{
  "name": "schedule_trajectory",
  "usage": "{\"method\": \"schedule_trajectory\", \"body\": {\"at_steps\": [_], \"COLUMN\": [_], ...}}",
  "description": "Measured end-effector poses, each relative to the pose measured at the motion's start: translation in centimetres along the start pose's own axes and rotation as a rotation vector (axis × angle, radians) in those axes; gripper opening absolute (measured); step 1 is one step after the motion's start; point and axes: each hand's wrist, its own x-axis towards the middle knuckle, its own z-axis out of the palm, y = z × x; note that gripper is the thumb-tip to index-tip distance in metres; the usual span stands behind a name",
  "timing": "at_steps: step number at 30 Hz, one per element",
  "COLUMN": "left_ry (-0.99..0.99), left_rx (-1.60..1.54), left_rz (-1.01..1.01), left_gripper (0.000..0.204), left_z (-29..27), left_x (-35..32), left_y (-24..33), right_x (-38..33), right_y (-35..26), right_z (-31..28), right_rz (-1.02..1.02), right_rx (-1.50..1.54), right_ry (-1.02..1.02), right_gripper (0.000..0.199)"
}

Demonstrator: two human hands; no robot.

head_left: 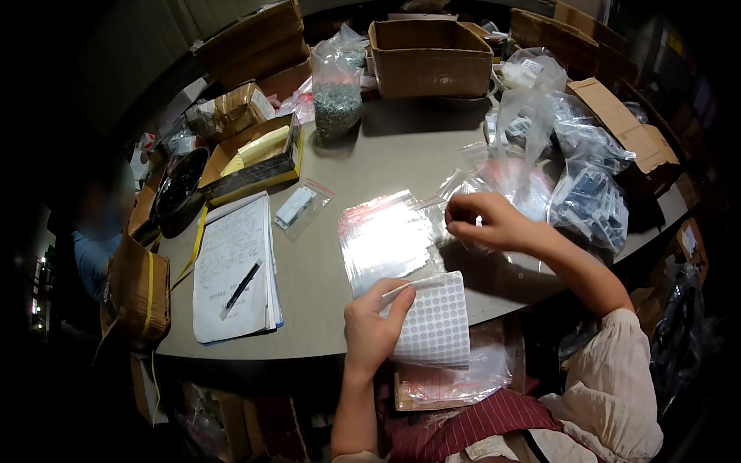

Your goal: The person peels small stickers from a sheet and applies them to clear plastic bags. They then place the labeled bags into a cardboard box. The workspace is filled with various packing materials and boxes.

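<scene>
Loosely, left hand (pixel 372 328) grips a dotted sticker sheet (pixel 434 320) — right hand (pixel 486 221) pinches a glossy clear bag (pixel 386 239).

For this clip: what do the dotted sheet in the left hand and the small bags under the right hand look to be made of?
The dotted sheet looks like matte white paper, probably a sticker sheet: rows of small round dots, curling edge. The small bags look like thin clear plastic film: glossy glare, see-through, a red strip along the top edge. The left hand pinches the sheet; the right hand rests over the bags.
</scene>
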Motion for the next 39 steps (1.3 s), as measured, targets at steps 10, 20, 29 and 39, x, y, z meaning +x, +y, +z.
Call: {"method": "schedule_trajectory", "body": {"at_steps": [10,20,29,39], "left_ry": [0.012,0.020,0.077,0.092], "left_rx": [-0.013,-0.080,-0.084,-0.112], "left_rz": [-0.022,0.007,0.021,-0.015], "left_gripper": [0.022,0.023,0.026,0.022], "left_z": [-0.4,-0.2,-0.1,-0.1], "left_x": [-0.1,0.1,-0.1,-0.2], "left_y": [0.3,-0.6,-0.9,-0.9], "right_x": [3.6,7.4,6.6,1.0], "right_y": [2.6,-0.6,3.1,0.3], "right_z": [0.4,1.2,2.2,-2.4], "right_rz": [0.011,-0.192,-0.167,-0.211], "right_rx": [-0.658,-0.202,-0.487,-0.189], "right_ry": [0.025,-0.149,0.127,-0.035], "right_gripper": [0.033,0.027,0.029,0.026]}}
